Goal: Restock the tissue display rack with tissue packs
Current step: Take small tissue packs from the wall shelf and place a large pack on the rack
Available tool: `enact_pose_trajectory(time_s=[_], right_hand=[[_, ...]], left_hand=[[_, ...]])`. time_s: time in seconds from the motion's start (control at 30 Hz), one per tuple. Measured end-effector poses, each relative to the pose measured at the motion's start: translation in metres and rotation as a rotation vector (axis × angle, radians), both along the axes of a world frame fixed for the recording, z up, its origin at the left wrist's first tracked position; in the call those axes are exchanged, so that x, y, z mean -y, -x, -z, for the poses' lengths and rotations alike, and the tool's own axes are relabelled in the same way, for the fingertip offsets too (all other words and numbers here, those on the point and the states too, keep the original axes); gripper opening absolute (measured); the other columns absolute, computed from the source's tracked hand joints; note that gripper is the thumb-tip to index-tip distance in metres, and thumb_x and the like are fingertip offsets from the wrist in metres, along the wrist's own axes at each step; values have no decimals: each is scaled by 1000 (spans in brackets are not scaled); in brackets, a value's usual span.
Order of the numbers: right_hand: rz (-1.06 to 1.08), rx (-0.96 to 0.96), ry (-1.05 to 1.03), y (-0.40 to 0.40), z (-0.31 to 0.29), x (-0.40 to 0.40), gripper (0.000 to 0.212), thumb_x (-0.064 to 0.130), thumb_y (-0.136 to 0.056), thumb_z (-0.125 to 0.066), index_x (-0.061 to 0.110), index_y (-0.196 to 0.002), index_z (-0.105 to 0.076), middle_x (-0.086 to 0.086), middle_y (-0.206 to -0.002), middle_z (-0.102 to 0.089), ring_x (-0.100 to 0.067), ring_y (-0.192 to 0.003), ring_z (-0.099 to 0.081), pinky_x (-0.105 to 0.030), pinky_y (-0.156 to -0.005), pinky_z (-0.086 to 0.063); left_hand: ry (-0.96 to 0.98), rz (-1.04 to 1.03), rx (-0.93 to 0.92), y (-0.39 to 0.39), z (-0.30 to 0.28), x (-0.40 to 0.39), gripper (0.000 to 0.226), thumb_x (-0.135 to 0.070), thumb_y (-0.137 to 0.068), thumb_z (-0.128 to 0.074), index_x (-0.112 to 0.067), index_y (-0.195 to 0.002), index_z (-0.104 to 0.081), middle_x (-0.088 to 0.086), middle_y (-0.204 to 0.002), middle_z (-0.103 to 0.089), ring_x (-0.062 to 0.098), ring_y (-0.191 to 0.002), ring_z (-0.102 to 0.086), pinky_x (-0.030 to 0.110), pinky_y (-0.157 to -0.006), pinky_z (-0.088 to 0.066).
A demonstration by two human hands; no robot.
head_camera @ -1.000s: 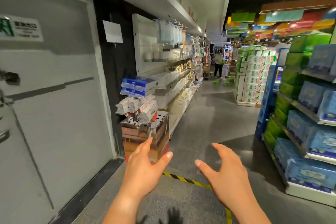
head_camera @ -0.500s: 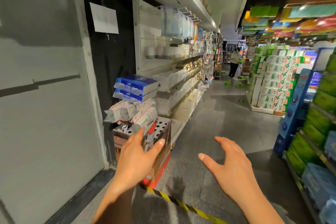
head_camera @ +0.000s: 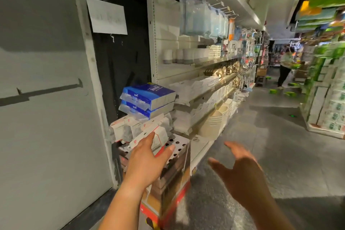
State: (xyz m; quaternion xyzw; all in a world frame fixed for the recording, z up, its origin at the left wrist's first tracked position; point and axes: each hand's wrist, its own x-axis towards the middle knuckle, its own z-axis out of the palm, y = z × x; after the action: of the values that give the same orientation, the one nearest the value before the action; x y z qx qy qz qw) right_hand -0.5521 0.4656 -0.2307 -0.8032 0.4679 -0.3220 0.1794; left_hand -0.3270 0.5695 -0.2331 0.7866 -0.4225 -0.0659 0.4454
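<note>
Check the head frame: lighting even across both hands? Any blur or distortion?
Head view: uneven; left hand lit, right hand in shadow. Blue tissue packs fairly sharp; far aisle and green stacks soft, overexposed. Wide-angle bends the shelving and door.

At lower centre of my view a cardboard box (head_camera: 168,179) stands on the grey floor (head_camera: 261,155). White-and-red packets (head_camera: 141,129) lie piled on its perforated top, and two blue tissue packs (head_camera: 147,101) are stacked on those.
</note>
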Motion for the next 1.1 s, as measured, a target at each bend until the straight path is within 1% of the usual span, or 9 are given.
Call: enact_pose_trajectory(time_s=[0.17,0.23,0.37,0.43,0.53,0.73,0.87,0.93,1.1], right_hand=[[-61,-27,9,-26,-20,122,75,63,-79,-73,26,-140,-53,0,-145,-56,-24,-128,-55,-47,-107,-47],[-90,-7,-27,-40,-17,154,71,64,-81,-70,29,-140,-51,3,-148,-53,-22,-132,-50,-46,-110,-41],[-177,-40,-106,-66,-1,209,79,70,-83,-60,32,-149,-40,7,-160,-35,-20,-147,-31,-50,-121,-27],[-197,-43,-101,-80,3,240,76,68,-83,-62,32,-147,-43,7,-157,-40,-20,-144,-34,-49,-120,-29],[-206,-35,-50,-106,3,286,74,66,-84,-64,31,-146,-44,7,-153,-44,-18,-141,-38,-46,-117,-30],[-235,-93,-17,-180,-2,389,84,71,-83,-59,32,-153,-36,7,-162,-33,-19,-150,-27,-48,-122,-22],[-256,-79,-12,-247,-9,455,82,70,-82,-61,32,-151,-39,6,-160,-37,-19,-149,-29,-45,-122,-24],[-267,-72,-29,-278,-2,481,81,70,-82,-61,32,-150,-40,5,-159,-38,-19,-148,-31,-46,-121,-26],[-351,-107,-76,-348,12,525,81,73,-80,-60,31,-148,-44,5,-156,-41,-19,-145,-35,-47,-119,-30]], left_hand=[[30,-111,-62,-15,-4,88,111,-106,-60,-42,-46,-154,-39,-14,-155,-51,18,-140,-49,52,-111,-46],[-2,-170,-73,-18,-5,111,113,-101,-63,-43,-40,-158,-37,-11,-160,-45,21,-145,-44,53,-116,-42],[-37,-254,-72,-35,-3,158,108,-91,-66,-46,-36,-159,-37,-8,-161,-44,23,-145,-45,51,-117,-41],[-50,-274,-60,-47,-3,185,100,-86,-75,-52,-34,-159,-36,-5,-163,-42,26,-147,-41,49,-119,-37],[-28,-291,-35,-71,5,229,80,-66,-91,-61,-33,-159,-36,-4,-164,-39,25,-149,-38,43,-118,-34],[9,-319,-91,-148,10,327,77,-71,-90,-59,-39,-156,-37,-9,-162,-42,24,-147,-40,48,-116,-38],[75,-355,-107,-207,-9,380,57,-57,-94,-64,-42,-145,-43,-14,-145,-50,18,-139,-47,40,-109,-44],[61,-381,-98,-238,-8,402,52,-57,-94,-64,-43,-139,-43,-12,-144,-51,20,-136,-50,41,-107,-47],[-36,-452,-145,-298,2,442,73,-67,-91,-56,-34,-154,-35,-6,-156,-46,27,-141,-49,49,-109,-47]])
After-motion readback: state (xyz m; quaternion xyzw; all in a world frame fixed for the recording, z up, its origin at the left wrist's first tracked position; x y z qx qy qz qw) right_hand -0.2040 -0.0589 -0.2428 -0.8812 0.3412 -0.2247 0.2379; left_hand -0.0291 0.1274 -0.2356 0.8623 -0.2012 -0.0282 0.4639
